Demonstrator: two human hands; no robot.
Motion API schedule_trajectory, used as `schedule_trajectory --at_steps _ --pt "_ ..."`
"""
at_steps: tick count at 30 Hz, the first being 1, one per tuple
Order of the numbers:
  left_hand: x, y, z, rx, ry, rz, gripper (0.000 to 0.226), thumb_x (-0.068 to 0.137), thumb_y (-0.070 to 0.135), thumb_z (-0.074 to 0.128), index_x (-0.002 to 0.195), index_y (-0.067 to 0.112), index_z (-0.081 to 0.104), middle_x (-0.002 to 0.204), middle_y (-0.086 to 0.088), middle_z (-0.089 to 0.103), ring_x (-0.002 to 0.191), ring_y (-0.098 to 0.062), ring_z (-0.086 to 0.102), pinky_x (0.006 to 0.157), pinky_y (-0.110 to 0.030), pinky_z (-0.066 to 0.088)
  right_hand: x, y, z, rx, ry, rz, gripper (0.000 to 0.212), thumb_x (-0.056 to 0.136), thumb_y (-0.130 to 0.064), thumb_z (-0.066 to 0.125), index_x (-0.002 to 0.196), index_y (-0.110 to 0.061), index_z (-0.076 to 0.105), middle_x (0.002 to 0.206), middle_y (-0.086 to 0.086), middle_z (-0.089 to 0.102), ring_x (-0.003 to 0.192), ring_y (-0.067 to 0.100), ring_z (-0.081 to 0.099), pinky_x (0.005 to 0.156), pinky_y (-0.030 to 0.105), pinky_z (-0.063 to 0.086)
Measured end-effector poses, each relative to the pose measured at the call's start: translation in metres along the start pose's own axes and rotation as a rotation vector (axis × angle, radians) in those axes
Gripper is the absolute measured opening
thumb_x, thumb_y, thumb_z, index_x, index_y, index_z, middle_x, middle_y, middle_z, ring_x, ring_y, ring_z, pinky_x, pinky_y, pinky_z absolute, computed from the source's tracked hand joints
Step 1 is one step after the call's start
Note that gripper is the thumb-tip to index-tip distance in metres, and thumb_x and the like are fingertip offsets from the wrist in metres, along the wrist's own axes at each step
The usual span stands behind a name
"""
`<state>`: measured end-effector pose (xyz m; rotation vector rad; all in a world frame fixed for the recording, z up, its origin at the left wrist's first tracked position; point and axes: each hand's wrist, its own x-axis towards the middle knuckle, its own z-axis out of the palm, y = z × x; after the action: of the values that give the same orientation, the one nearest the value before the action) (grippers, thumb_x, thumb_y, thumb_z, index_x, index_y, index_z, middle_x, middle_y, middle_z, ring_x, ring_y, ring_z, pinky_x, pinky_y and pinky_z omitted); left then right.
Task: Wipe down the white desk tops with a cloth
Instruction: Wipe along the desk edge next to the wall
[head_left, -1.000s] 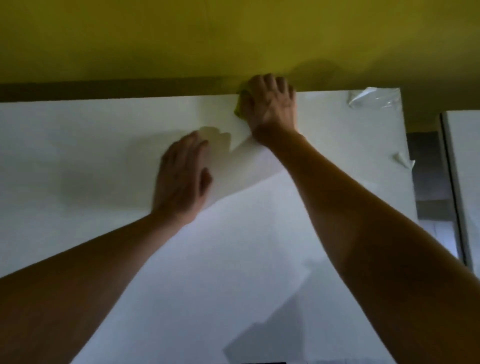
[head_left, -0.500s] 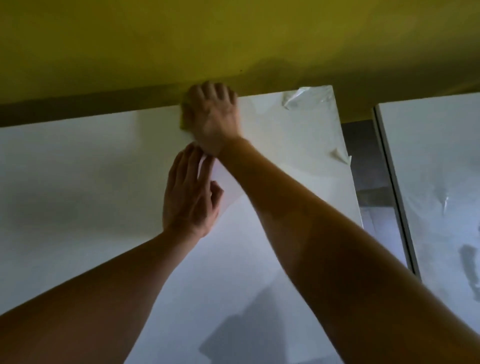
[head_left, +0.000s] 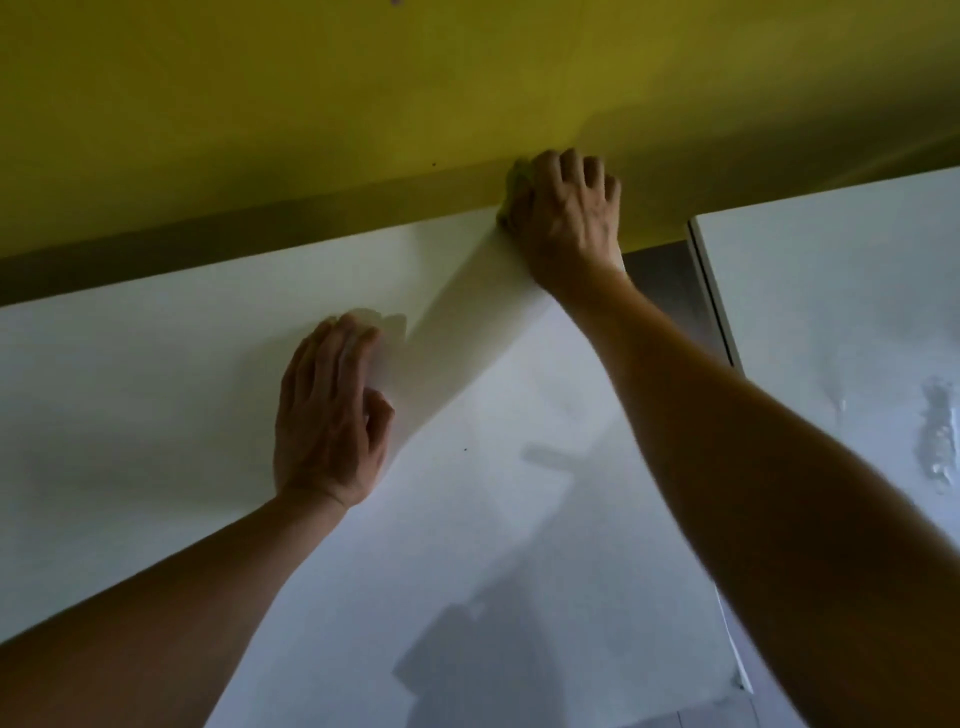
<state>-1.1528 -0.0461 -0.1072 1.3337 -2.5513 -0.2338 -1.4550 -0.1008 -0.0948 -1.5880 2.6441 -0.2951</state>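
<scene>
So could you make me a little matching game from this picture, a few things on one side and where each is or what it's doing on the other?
Things:
1. left hand
2. right hand
3. yellow wall
4. second desk

Places or states:
a. across the gap, on the right
b. lies flat on the white desk top
c. at the desk's far edge, curled over a cloth that barely shows
d. rises behind the desks

Pairs: 1-b, 2-c, 3-d, 4-a

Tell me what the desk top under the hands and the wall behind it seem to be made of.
Desk top: likely laminated or coated board, smooth with a slight sheen, since it shows soft reflections and sharp hand shadows. Wall: looks like painted plaster, matte yellow-green, flat and even with a few small dark specks; the base material cannot be told.
</scene>
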Motion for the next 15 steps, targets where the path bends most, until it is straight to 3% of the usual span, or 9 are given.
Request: schedule_trajectory --at_steps 4,7,11,15 --pt "0.001 0.0 0.002 -0.002 -0.007 -0.033 0.061 0.094 0.026 0.042 0.153 0.008 0.046 0.161 -0.018 0.039 0.151 -0.036 0.034 0.124 -0.05 0.029 -0.008 -0.004 0.0 0.059 0.125 0.286 0.05 0.107 -0.04 0.033 0.144 -0.008 0.043 0.143 0.019 0.048 0.132 0.038 0.043 0.108 0.048 0.03" --pt "0.001 -0.002 0.004 -0.003 0.015 -0.016 0.062 0.092 0.023 0.046 0.152 0.007 0.046 0.16 -0.018 0.041 0.15 -0.036 0.035 0.124 -0.049 0.028 -0.008 0.016 -0.001 -0.006 0.205 0.409 0.05 0.105 -0.041 0.033 0.144 -0.012 0.044 0.139 0.013 0.05 0.127 0.032 0.046 0.101 0.044 0.034" --pt "0.001 -0.001 0.002 -0.001 0.003 -0.03 0.064 0.092 0.021 0.047 0.154 0.009 0.044 0.161 -0.017 0.039 0.151 -0.035 0.033 0.125 -0.048 0.028 -0.001 0.032 -0.002 0.285 0.0 0.396 0.049 0.102 -0.052 0.037 0.133 -0.016 0.048 0.129 0.009 0.053 0.116 0.029 0.052 0.096 0.046 0.046" --pt "-0.001 0.002 0.002 0.018 0.005 -0.026 0.063 0.092 0.019 0.047 0.154 0.008 0.043 0.161 -0.018 0.039 0.15 -0.037 0.034 0.124 -0.05 0.029 -0.015 0.04 -0.007 0.331 -0.129 0.339 0.056 0.103 -0.055 0.033 0.139 -0.013 0.042 0.134 0.014 0.048 0.118 0.035 0.05 0.096 0.05 0.047"
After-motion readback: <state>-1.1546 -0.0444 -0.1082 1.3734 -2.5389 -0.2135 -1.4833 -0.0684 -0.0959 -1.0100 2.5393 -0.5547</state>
